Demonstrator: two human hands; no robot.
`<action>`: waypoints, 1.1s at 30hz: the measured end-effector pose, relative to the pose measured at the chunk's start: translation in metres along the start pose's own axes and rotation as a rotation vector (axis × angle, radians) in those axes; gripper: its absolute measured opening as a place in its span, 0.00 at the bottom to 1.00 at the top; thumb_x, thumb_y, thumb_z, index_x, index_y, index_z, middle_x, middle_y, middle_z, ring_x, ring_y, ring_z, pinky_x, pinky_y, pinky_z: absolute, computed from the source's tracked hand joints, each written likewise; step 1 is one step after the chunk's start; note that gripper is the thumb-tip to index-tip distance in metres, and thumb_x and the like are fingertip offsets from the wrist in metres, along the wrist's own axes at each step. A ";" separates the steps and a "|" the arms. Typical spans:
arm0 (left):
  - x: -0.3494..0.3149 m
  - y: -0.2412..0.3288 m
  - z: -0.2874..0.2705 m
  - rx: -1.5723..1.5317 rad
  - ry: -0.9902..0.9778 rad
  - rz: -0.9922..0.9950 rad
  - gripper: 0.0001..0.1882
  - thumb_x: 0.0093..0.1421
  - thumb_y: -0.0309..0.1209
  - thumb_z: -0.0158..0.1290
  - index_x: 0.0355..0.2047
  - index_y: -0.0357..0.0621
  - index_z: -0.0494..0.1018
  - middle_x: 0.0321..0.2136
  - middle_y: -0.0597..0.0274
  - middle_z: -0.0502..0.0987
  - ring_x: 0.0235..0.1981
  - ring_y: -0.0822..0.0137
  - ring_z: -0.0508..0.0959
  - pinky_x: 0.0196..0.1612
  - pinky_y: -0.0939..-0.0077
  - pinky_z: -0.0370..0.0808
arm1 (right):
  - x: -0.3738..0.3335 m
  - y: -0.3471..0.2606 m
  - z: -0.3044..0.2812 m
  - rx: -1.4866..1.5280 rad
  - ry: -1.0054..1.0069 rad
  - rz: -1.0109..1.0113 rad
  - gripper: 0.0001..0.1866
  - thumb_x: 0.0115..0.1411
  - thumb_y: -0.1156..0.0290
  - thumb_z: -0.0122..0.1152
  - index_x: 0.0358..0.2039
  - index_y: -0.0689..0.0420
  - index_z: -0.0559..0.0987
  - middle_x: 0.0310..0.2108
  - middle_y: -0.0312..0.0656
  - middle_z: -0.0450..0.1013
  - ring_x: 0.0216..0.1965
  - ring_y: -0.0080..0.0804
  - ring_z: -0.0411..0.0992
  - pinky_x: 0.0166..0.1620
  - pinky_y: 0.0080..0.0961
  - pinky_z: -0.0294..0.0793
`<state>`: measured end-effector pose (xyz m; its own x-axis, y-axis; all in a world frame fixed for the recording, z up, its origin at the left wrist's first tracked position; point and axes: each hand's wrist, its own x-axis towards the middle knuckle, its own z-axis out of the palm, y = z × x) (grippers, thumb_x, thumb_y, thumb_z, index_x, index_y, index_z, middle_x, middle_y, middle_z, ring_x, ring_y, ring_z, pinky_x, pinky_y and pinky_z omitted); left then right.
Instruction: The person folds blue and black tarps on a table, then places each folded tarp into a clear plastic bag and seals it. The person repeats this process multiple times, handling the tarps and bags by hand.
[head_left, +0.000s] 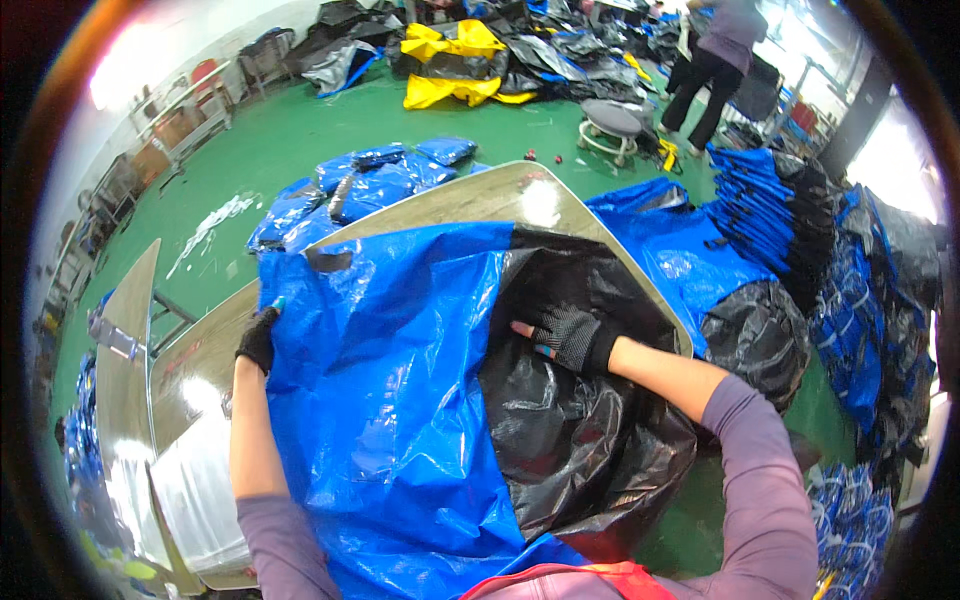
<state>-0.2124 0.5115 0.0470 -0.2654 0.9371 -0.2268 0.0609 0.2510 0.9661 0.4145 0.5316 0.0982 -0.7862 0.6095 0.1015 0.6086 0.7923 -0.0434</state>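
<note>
A large blue and black tarpaulin [390, 360] is spread over the table [545, 200], its near side hanging toward my body. Its blue part lies on the left and its crumpled black part on the right. At the blue left edge, my left hand [260, 340], in a dark knit glove with a fingertip uncovered, is closed on the border; some of its fingers are hidden. My right hand [572, 338], in a grey-black dotted glove, rests flat on the black part with fingers stretched toward the left.
Packed blue bundles [375, 185] lie beyond the table. Stacks of folded blue and black pieces [755, 220] stand on the right. A clear bottle [118, 338] is at the left. Farther off are a round stool [612, 120], a yellow and black heap [453, 62] and a standing person [722, 55].
</note>
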 end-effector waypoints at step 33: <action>-0.401 0.119 0.311 0.897 -0.620 0.593 0.61 0.33 0.67 0.62 0.60 0.39 0.59 0.58 0.33 0.61 0.60 0.32 0.59 0.62 0.39 0.52 | 0.006 -0.018 0.019 0.053 -0.364 0.259 0.48 0.57 0.27 0.30 0.70 0.46 0.45 0.71 0.48 0.37 0.71 0.51 0.34 0.66 0.59 0.29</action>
<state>0.2002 0.2409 0.2147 0.5127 0.8576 -0.0398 0.7172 -0.4023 0.5691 0.3964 0.5215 0.0807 -0.6006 0.7507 -0.2750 0.7917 0.6065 -0.0732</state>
